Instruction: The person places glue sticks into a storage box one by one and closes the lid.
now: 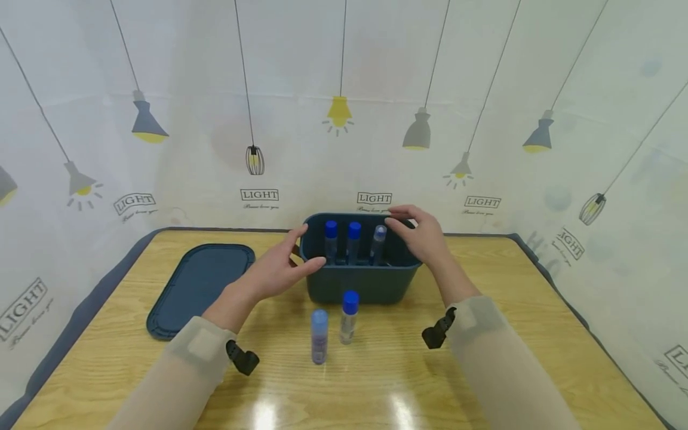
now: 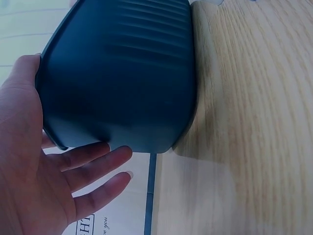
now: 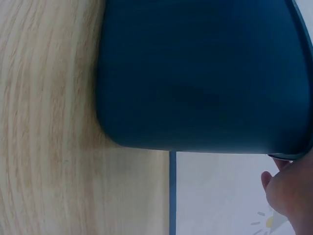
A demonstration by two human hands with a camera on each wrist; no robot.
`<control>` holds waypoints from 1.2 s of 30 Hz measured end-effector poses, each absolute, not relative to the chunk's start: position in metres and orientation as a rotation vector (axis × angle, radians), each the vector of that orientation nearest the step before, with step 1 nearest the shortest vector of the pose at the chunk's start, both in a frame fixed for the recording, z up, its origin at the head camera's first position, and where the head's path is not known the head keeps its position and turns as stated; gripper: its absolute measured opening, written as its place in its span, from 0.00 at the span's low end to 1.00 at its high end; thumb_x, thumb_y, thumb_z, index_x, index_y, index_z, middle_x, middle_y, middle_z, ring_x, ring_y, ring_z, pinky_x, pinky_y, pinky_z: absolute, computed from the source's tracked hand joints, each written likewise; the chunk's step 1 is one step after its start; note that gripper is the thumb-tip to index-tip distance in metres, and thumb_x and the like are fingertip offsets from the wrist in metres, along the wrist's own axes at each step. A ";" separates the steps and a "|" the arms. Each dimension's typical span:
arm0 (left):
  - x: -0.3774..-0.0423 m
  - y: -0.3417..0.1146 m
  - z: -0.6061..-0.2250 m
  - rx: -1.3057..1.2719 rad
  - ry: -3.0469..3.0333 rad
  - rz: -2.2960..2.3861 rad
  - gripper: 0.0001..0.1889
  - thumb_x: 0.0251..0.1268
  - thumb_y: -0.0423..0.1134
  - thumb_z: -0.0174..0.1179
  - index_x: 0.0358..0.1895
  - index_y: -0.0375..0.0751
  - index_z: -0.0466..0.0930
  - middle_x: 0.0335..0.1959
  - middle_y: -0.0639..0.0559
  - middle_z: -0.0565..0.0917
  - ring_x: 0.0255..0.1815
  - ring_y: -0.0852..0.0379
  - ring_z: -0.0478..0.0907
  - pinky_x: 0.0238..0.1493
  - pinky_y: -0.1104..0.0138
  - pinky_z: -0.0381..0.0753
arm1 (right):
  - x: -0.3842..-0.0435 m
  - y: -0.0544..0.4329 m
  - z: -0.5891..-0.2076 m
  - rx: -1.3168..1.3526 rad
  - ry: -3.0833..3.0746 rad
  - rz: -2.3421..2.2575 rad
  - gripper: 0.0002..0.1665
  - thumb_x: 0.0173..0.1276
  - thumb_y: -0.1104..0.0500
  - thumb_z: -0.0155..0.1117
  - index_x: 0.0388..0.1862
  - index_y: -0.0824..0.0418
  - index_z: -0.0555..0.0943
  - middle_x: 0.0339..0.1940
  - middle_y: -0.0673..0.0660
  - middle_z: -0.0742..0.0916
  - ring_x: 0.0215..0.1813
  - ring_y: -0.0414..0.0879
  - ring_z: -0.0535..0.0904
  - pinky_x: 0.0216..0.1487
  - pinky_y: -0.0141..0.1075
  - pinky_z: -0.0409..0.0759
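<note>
A dark blue plastic bin [image 1: 360, 285] stands on the table near its back edge. Inside it, three clear tubes [image 1: 353, 245] with blue or clear tops stand upright in a row. My left hand [image 1: 274, 269] holds the bin's left end, thumb over the front rim and other fingers spread along the outside. At the back right corner, my right hand [image 1: 421, 233] grips the rim; its fingers are partly hidden behind the bin in the right wrist view. A tube with a dark blue cap [image 1: 349, 316] and a violet one with a light blue cap [image 1: 319, 337] stand before the bin.
To the left, a dark blue lid [image 1: 201, 286] lies flat on the wooden table [image 1: 484, 370]. A pale sheet printed with hanging lamps [image 1: 301, 119] rises behind the table's back edge and along both sides.
</note>
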State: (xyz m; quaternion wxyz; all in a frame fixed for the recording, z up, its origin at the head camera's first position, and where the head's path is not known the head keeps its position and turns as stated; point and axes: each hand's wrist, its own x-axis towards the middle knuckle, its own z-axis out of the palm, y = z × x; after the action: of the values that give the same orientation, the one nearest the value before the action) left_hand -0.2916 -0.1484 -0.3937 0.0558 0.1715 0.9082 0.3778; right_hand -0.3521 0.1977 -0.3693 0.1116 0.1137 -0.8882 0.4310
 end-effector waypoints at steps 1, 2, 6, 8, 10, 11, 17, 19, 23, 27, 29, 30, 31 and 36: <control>-0.292 -0.148 -0.394 0.518 2.758 1.142 0.55 0.73 0.79 0.56 0.93 0.62 0.41 0.79 0.40 0.74 0.64 0.42 0.85 0.64 0.44 0.85 | -0.351 0.198 -0.369 0.336 -2.587 1.266 0.27 0.83 0.43 0.68 0.72 0.56 0.84 0.67 0.60 0.89 0.80 0.59 0.75 0.85 0.61 0.65; -0.292 -0.148 -0.394 0.517 2.761 1.136 0.55 0.73 0.79 0.56 0.93 0.62 0.41 0.79 0.40 0.74 0.64 0.42 0.85 0.64 0.44 0.85 | -0.350 0.198 -0.368 0.334 -2.568 1.268 0.26 0.83 0.44 0.68 0.71 0.56 0.84 0.66 0.60 0.90 0.80 0.59 0.76 0.84 0.61 0.66; -0.292 -0.149 -0.393 0.512 2.774 1.115 0.55 0.72 0.80 0.55 0.93 0.63 0.41 0.79 0.40 0.74 0.65 0.42 0.85 0.64 0.43 0.85 | -0.344 0.200 -0.363 0.322 -2.508 1.296 0.25 0.82 0.44 0.69 0.69 0.56 0.86 0.65 0.59 0.90 0.78 0.58 0.78 0.82 0.60 0.69; -0.292 -0.148 -0.393 0.512 2.778 1.107 0.55 0.72 0.80 0.55 0.93 0.63 0.41 0.79 0.40 0.74 0.65 0.42 0.85 0.64 0.43 0.85 | -0.339 0.203 -0.361 0.327 -2.485 1.309 0.25 0.82 0.44 0.69 0.68 0.56 0.86 0.65 0.59 0.90 0.77 0.57 0.78 0.82 0.61 0.69; -0.291 -0.148 -0.393 0.510 2.780 1.105 0.55 0.72 0.81 0.55 0.93 0.63 0.41 0.79 0.40 0.75 0.65 0.42 0.85 0.64 0.43 0.85 | -0.332 0.206 -0.358 0.350 -2.466 1.324 0.24 0.82 0.44 0.69 0.67 0.56 0.87 0.65 0.59 0.90 0.75 0.56 0.80 0.81 0.61 0.69; -0.291 -0.148 -0.392 0.510 2.779 1.106 0.55 0.72 0.80 0.55 0.93 0.63 0.41 0.79 0.40 0.75 0.65 0.42 0.85 0.64 0.44 0.85 | -0.328 0.207 -0.357 0.363 -2.464 1.328 0.23 0.82 0.45 0.69 0.67 0.56 0.87 0.65 0.58 0.91 0.74 0.55 0.81 0.80 0.60 0.71; -0.290 -0.147 -0.390 0.509 2.770 1.114 0.55 0.72 0.80 0.56 0.93 0.62 0.41 0.79 0.40 0.75 0.65 0.42 0.84 0.65 0.44 0.85 | -0.294 0.211 -0.348 0.445 -2.491 1.394 0.23 0.83 0.46 0.69 0.67 0.58 0.86 0.63 0.58 0.91 0.64 0.47 0.85 0.64 0.32 0.82; -0.290 -0.147 -0.390 0.507 2.769 1.115 0.55 0.73 0.80 0.56 0.93 0.63 0.41 0.79 0.40 0.74 0.66 0.41 0.84 0.64 0.44 0.85 | -0.281 0.211 -0.346 0.467 -2.519 1.404 0.23 0.83 0.46 0.68 0.67 0.57 0.86 0.64 0.57 0.91 0.63 0.46 0.85 0.60 0.25 0.80; -0.290 -0.148 -0.391 0.502 2.765 1.114 0.55 0.73 0.80 0.56 0.93 0.63 0.41 0.79 0.40 0.74 0.66 0.41 0.84 0.64 0.43 0.85 | -0.258 0.207 -0.345 0.532 -2.572 1.390 0.21 0.84 0.46 0.67 0.66 0.54 0.86 0.63 0.55 0.91 0.60 0.47 0.86 0.57 0.26 0.82; -0.290 -0.148 -0.390 0.497 2.763 1.117 0.55 0.72 0.80 0.56 0.93 0.63 0.41 0.79 0.39 0.74 0.66 0.41 0.84 0.64 0.44 0.85 | -0.240 0.201 -0.349 0.612 -2.594 1.423 0.17 0.83 0.49 0.69 0.64 0.53 0.87 0.60 0.53 0.92 0.54 0.49 0.88 0.53 0.31 0.86; -0.290 -0.148 -0.390 0.494 2.764 1.117 0.56 0.72 0.80 0.56 0.93 0.63 0.41 0.79 0.39 0.74 0.66 0.41 0.84 0.64 0.44 0.86 | -0.233 0.196 -0.351 0.647 -2.608 1.485 0.16 0.83 0.51 0.69 0.63 0.53 0.87 0.59 0.53 0.92 0.53 0.52 0.88 0.52 0.32 0.87; -0.290 -0.148 -0.390 0.491 2.765 1.117 0.56 0.72 0.80 0.56 0.93 0.63 0.41 0.79 0.40 0.74 0.66 0.41 0.84 0.63 0.44 0.86 | -0.230 0.193 -0.352 0.661 -2.619 1.521 0.15 0.82 0.51 0.70 0.63 0.53 0.87 0.59 0.53 0.92 0.54 0.54 0.88 0.51 0.33 0.87; -0.290 -0.148 -0.390 0.490 2.764 1.118 0.56 0.72 0.80 0.56 0.93 0.63 0.41 0.79 0.39 0.74 0.66 0.41 0.84 0.63 0.44 0.86 | -0.228 0.191 -0.354 0.675 -2.630 1.552 0.15 0.82 0.52 0.70 0.63 0.53 0.87 0.59 0.53 0.91 0.55 0.56 0.88 0.50 0.33 0.87; -0.291 -0.148 -0.390 0.486 2.755 1.124 0.56 0.71 0.80 0.56 0.93 0.63 0.41 0.78 0.40 0.75 0.65 0.41 0.84 0.62 0.45 0.86 | -0.218 0.178 -0.363 0.762 -2.684 1.674 0.17 0.82 0.54 0.70 0.65 0.57 0.85 0.62 0.60 0.90 0.54 0.57 0.87 0.50 0.34 0.87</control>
State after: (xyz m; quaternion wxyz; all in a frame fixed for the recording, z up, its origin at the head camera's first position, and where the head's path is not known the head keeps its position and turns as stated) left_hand -0.2907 -0.1483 -0.3903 0.0632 0.1608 0.9120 0.3721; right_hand -0.2180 0.1776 -0.3631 -0.0561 0.2337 -0.8236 0.5138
